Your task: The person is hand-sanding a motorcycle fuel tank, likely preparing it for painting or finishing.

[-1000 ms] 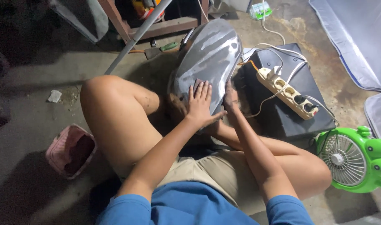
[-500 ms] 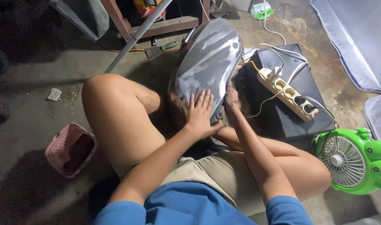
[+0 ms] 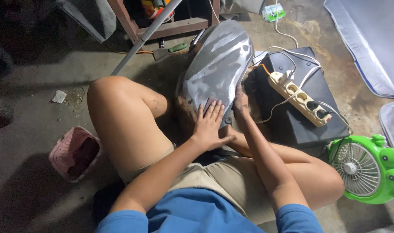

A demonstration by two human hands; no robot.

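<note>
A curved grey metal panel, scuffed and shiny, leans between my knees on the concrete floor. My left hand lies flat on its lower part, fingers together, pressing a small dark sanding sheet against the surface. My right hand grips the panel's right edge near the bottom. I sit on the floor in tan shorts and a blue shirt.
A black box at the right carries a white power strip with cables. A green frog-shaped fan stands at the lower right. A pink basket sits at the left. Wooden frame legs, a metal tube and a green-handled tool lie beyond the panel.
My left hand has slid a little lower on the panel with the sanding sheet. My right hand keeps its hold on the edge.
</note>
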